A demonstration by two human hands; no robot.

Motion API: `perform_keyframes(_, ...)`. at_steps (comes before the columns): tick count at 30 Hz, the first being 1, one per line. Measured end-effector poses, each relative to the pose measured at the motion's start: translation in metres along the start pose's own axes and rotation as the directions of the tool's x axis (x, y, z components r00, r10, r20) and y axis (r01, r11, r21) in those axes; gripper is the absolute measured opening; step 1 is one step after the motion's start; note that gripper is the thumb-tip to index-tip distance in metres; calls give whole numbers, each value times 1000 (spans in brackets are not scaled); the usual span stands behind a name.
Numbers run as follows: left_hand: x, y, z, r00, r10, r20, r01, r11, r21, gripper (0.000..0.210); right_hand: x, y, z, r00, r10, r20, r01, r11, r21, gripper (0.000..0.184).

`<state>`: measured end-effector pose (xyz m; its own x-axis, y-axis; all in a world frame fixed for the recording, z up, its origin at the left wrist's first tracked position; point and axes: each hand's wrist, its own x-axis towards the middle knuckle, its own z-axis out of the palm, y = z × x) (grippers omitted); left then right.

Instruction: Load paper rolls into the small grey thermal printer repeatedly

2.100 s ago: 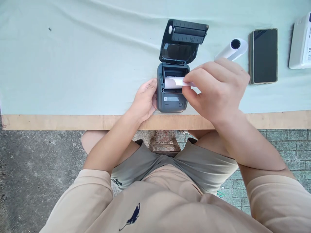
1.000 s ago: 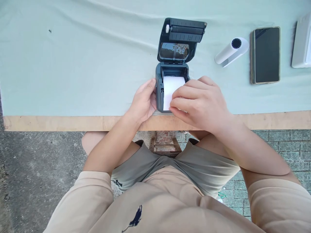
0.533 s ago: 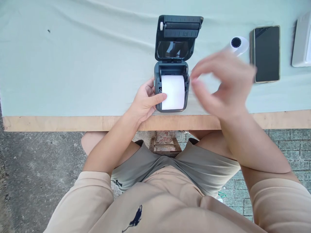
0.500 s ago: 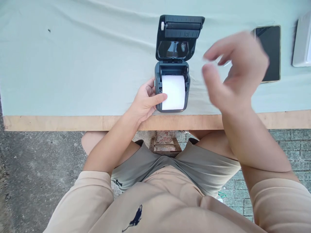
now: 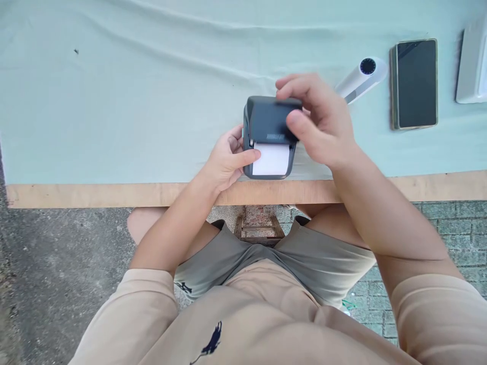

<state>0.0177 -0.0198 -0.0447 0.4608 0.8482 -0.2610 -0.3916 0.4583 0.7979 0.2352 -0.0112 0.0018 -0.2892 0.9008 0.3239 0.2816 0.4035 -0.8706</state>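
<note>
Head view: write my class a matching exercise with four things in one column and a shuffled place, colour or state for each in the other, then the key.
1. printer lid
2. paper
3. left hand
4. phone

A. white, near end in view
B. on the cloth, dark screen up
C. dark, hiding the paper's far end
D. thumb over the paper's left edge

Pairs: 1-C, 2-A, 3-D, 4-B

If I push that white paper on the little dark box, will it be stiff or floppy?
Probably floppy: the white paper looks like a thin sheet lying on the dark box. It may resist sliding, since the left hand has its thumb on one edge.
</note>
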Motion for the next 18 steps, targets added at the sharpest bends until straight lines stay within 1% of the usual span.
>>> perform_keyframes(1,0,0,1,1000,3,2,-3,1000,-4,65,-2,2,0,999,18,32,-17,1000,-24,41)
perform_keyframes(3,0,1,1,1000,5,3,-5,1000,-4,68,-7,9,1,994,85,68,-82,996,-42,50)
perform_keyframes(6,0,1,1,1000,10,-7,-10,1000,4,67,-11,20,2,980,190,58,-191,982,12,64)
perform_keyframes(9,0,1,2,1000,17,-4,-17,1000,1,67,-13,26,2,960,268,83,-273,960,55,68)
perform_keyframes(14,-1,3,5,1000,25,-8,-25,1000,1,65,-13,21,3,949,299,103,-307,949,77,69)
perform_keyframes(18,-2,4,7,999,35,-13,-34,999,23,57,-12,16,4,943,314,114,-325,941,94,71)
